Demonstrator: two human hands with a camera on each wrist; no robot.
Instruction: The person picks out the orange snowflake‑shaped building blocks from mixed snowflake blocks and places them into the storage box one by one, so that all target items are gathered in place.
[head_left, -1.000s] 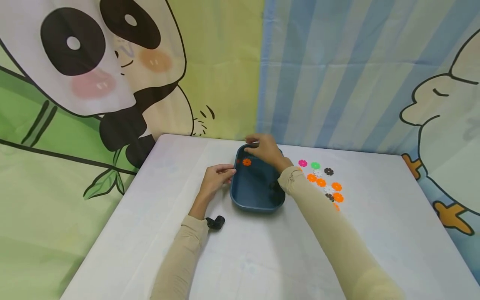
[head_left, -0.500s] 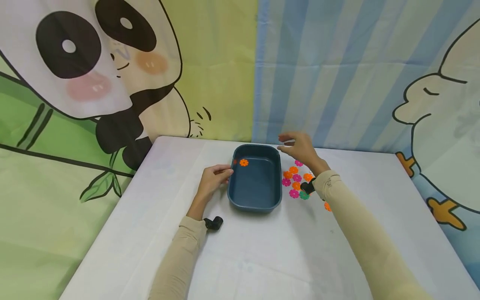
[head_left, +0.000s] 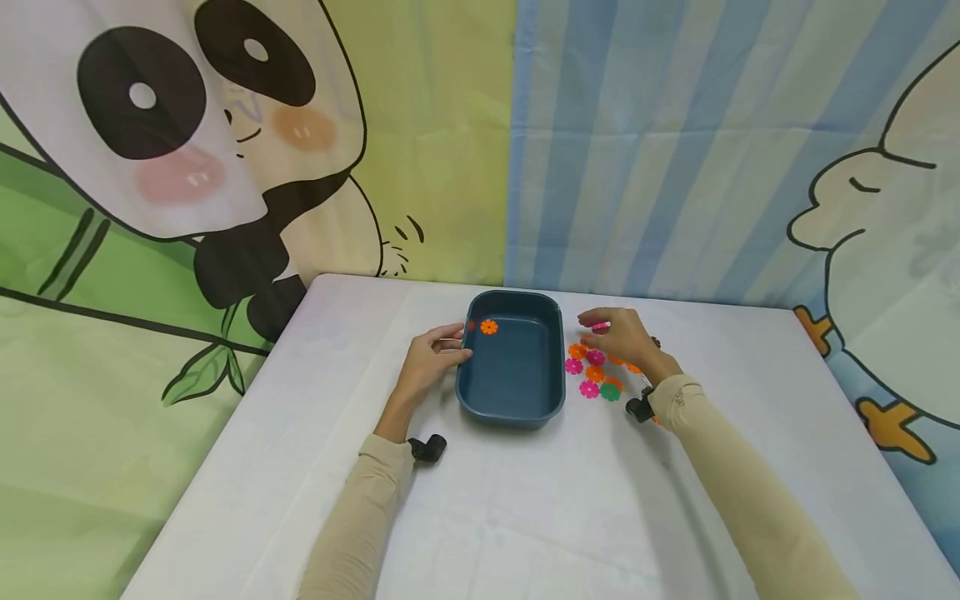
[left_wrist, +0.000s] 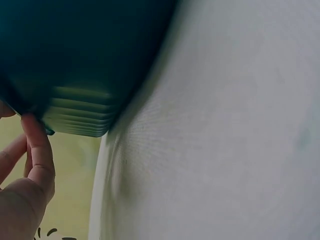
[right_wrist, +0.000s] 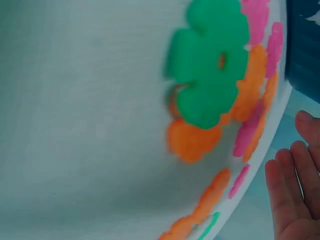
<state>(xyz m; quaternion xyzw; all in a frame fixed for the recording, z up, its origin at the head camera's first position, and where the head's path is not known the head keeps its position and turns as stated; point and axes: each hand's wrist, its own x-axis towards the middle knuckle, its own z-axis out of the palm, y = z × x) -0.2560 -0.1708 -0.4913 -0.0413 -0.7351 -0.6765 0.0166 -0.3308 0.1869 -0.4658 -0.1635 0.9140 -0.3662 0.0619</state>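
A dark blue rectangular tray (head_left: 512, 379) rests on the white table, with one orange flower-shaped piece (head_left: 489, 327) inside near its far left corner. My left hand (head_left: 427, 360) pinches the tray's left rim; in the left wrist view its fingertips meet the rim's edge. Right of the tray my right hand (head_left: 624, 337) hovers over scattered flower pieces, thumb apart from straight fingers (right_wrist: 282, 185). A pink flower piece (head_left: 600, 326) shows between thumb and fingers, without visible contact. A green flower piece (head_left: 611, 390) lies nearest the wrist camera. The hand covers some pieces.
Orange flower pieces (head_left: 595, 373) and pink ones (head_left: 589, 389) lie close to the tray's right side. The white table (head_left: 480, 517) ends at the back against a printed curtain (head_left: 660, 150). A black camera (head_left: 428, 448) is strapped to the left wrist.
My right hand has gone from above the tray's far end to the right, then down over the flower pieces. The left hand has stayed at the tray's rim.
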